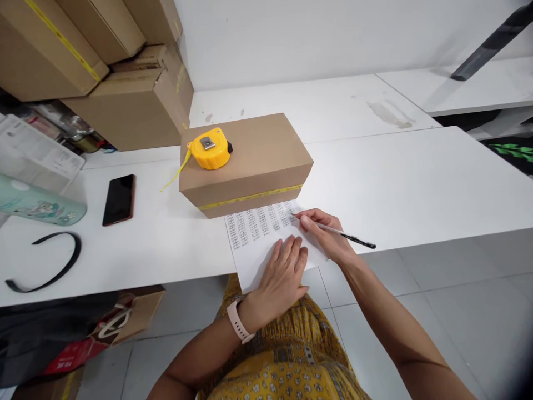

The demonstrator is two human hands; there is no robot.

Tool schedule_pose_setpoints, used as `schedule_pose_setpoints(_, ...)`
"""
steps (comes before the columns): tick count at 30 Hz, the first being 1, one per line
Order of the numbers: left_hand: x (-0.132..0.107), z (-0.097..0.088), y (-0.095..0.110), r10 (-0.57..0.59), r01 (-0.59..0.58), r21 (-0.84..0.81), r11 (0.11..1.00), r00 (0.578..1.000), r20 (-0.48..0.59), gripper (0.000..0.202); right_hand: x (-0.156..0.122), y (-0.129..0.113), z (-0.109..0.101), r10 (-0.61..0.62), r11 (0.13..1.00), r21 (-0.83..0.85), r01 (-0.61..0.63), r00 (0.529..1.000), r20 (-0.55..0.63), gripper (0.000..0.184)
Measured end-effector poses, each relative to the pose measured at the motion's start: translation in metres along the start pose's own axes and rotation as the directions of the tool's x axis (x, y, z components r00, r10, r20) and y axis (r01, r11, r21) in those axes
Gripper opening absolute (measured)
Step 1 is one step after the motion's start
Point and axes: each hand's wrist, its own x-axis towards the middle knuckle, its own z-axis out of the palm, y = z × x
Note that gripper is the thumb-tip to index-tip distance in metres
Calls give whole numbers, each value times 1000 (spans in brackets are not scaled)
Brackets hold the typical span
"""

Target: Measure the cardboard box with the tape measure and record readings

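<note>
A white sheet of paper (250, 266) lies at the table's front edge, its lower part hanging over. Columns of small handwriting fill its upper part. My left hand (285, 266) rests flat on the sheet with fingers stretched out. In my right hand (322, 228) is a slim pen or pencil (353, 239) with a black patterned end, its tip at the rightmost column of writing. Just beyond the sheet stands a closed cardboard box (258, 150) with a yellow measuring strip along its front side. On top of it sits a yellow tape measure (210, 148), a short length of its tape hanging out.
Left on the white table (166, 244) are a dark phone (119, 200), a curved black band (75, 255) and a mint-green bottle (41, 203). Cardboard boxes (125, 105) are stacked at the back left. A paper bag (141, 311) stands below the table.
</note>
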Motion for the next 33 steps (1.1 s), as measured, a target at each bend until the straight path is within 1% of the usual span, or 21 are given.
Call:
schedule_pose_setpoints(3, 11, 6, 3, -103, 98, -122, 988, 994, -42, 78, 9, 5, 7, -25, 998, -50, 24, 999, -35, 45)
schedule_pose_setpoints(5, 18, 12, 4, -130, 121, -127, 985, 989, -67, 82, 14, 9, 9, -36, 998, -52, 34, 999, -37, 42)
schedule_pose_setpoints(7, 21, 17, 4, -125, 118, -87, 989, 989, -80, 85, 18, 13, 9, -13, 999, -44, 11, 999, -41, 42)
schedule_pose_setpoints(10, 23, 21, 3, -119, 117, -34, 993, 989, -84, 88, 18, 15, 8, -7, 998, -65, 0, 995, -97, 41)
schedule_pose_setpoints(12, 22, 20, 3, -114, 114, -9, 993, 991, -70, 90, 17, 15, 8, -46, 992, -125, 30, 991, -128, 41)
schedule_pose_setpoints(14, 22, 17, 3, -113, 114, 16, 993, 992, -55, 89, 17, 15, 8, -83, 984, -168, 62, 989, -121, 39)
schedule_pose_setpoints(17, 23, 14, 4, -113, 114, 32, 993, 993, -39, 88, 17, 15, 8, -74, 989, -138, 60, 992, -99, 33)
schedule_pose_setpoints(19, 23, 14, 5, -116, 117, 32, 993, 993, -34, 88, 18, 17, 8, -64, 990, -136, 47, 991, -121, 34)
schedule_pose_setpoints(22, 25, 14, 7, -128, 129, 42, 991, 992, -22, 87, 19, 19, 8, -85, 982, -179, 55, 983, -164, 34)
schedule_pose_setpoints(29, 30, 12, 9, -138, 138, 98, 986, 990, 1, 83, 20, 19, 7, -121, 974, -208, 90, 982, -141, 31)
schedule_pose_setpoints(33, 30, 13, 10, -150, 150, 142, 978, 989, -14, 80, 20, 21, 7, -134, 972, -209, 104, 982, -134, 32)
